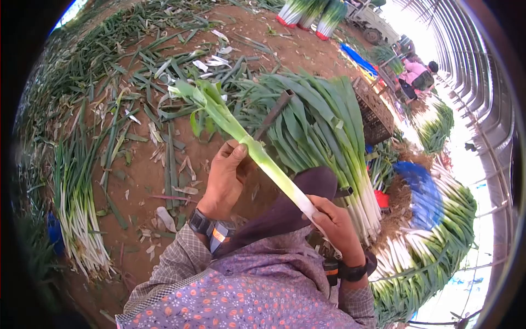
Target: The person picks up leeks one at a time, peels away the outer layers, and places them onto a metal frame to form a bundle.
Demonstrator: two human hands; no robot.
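Note:
A single long leek (278, 174) lies slanted across my lap, its white end low on the right and its cut green top up on the left. My right hand (335, 222) is closed around the white lower part. Higher up the stalk, my left hand (226, 174) pinches the pale green section where the leaves begin. Just beyond my knee, a thick pile of leeks (323, 126) has its white ends toward me on the right, with a metal bar (275, 112) crossing it.
On the left lies a bunch of thinner leeks (76, 214). Leaf scraps (164, 66) cover the soil. To the right are a brown crate (374, 109), a curved row of leeks (438, 247) and a blue sheet (419, 194). A person (419, 77) crouches farther off, near a vehicle (372, 27).

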